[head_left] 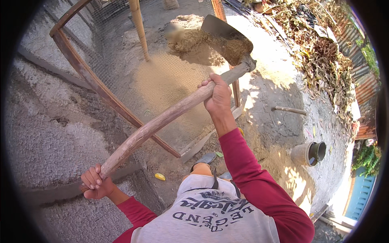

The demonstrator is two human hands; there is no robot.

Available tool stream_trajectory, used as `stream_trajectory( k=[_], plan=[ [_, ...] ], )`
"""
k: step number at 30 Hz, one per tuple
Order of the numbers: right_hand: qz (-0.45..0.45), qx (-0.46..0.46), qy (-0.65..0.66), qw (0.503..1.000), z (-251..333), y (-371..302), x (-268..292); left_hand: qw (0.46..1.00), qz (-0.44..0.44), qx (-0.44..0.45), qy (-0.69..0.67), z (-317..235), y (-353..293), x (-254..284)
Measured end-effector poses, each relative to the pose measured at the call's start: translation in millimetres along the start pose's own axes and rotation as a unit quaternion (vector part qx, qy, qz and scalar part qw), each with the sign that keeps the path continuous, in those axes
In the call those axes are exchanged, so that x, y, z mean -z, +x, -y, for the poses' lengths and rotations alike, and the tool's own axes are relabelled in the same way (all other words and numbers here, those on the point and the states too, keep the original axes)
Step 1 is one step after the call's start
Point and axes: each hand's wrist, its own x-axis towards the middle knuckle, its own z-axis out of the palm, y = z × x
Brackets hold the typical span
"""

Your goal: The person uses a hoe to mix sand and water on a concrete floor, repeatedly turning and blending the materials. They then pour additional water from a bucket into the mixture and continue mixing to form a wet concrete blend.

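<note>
A grey printed shirt with dark red sleeves (210,214) fills the near edge of the view, and from it the left hand (95,183) wraps its fingers tight around the butt end of a long, curved, pale wooden shovel handle (162,119) at the near left. Farther up the shaft, the right hand (217,96) is closed firmly around the wood just short of the socket. The dark metal shovel blade (227,37) is raised at the far centre, loaded with tan sand (202,40) that spills off its left edge onto a sloping wire-mesh sieve in a rusty brown frame (87,75). Sand coats the mesh below the blade, and a bamboo pole (139,30) stands behind the screen. A small yellow object (160,176) lies on the sandy ground near the feet. To the right, a grey pipe end (310,153) lies on its side, with dry leaves and debris (324,52) heaped far right.
</note>
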Motion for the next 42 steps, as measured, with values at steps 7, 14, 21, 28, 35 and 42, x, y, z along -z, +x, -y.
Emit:
stream_trajectory(
  k=[7,14,21,28,35,42],
  plan=[
    [0.046,0.033,-0.081,0.995,45.4,-12.9,21.9,0.898,-0.373,0.181,-0.146,114.2,-119.9,82.0],
    [-0.189,0.094,-0.111,0.971,89.3,-49.1,170.2,0.763,-0.445,0.438,-0.169,179.4,-206.9,72.5],
    [-0.44,0.119,-0.027,0.889,107.5,-121.1,349.0,0.702,-0.389,0.596,-0.038,204.6,-196.3,73.5],
    [-0.615,0.138,0.067,0.773,93.7,-200.5,456.2,0.715,-0.113,0.357,0.591,297.9,-135.9,15.7],
    [-0.706,0.167,0.131,0.675,68.0,-287.6,529.0,0.481,0.63,0.277,0.543,311.8,-49.2,-107.0],
    [-0.725,0.104,0.162,0.662,41.9,-295.0,568.3,0.251,0.831,0.342,0.359,313.3,-72.7,-164.9]
  ],
)
